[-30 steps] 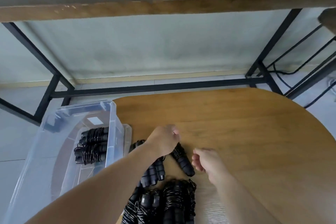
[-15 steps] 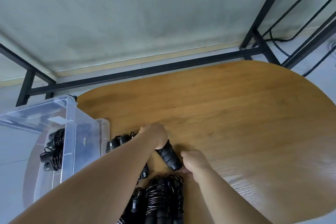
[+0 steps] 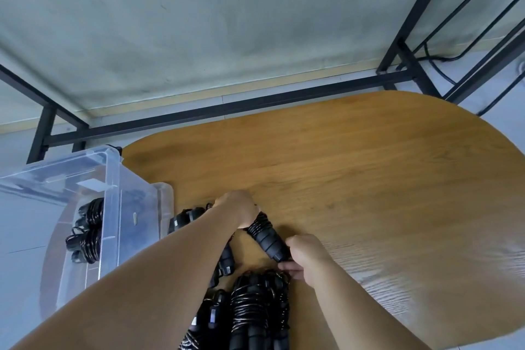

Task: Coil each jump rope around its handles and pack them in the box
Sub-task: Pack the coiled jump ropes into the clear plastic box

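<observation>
A black jump rope (image 3: 267, 236), its cord wound round the handles, lies slanted on the wooden table (image 3: 355, 179). My left hand (image 3: 237, 209) grips its far end. My right hand (image 3: 305, 254) holds its near end, fingers curled around the handle tip. A pile of other black jump ropes (image 3: 252, 310) lies on the table close to me, partly under my left arm. The clear plastic box (image 3: 113, 187) stands at the table's left edge, with two coiled ropes (image 3: 86, 233) inside.
A black metal frame (image 3: 216, 111) runs beyond the table's far edge, with more black bars (image 3: 420, 23) at the upper right. The table's right half is bare wood. The floor lies left of the box.
My right hand has closed in on the near end of the rope. The view has tilted down and shifted, so the box sits further left in frame.
</observation>
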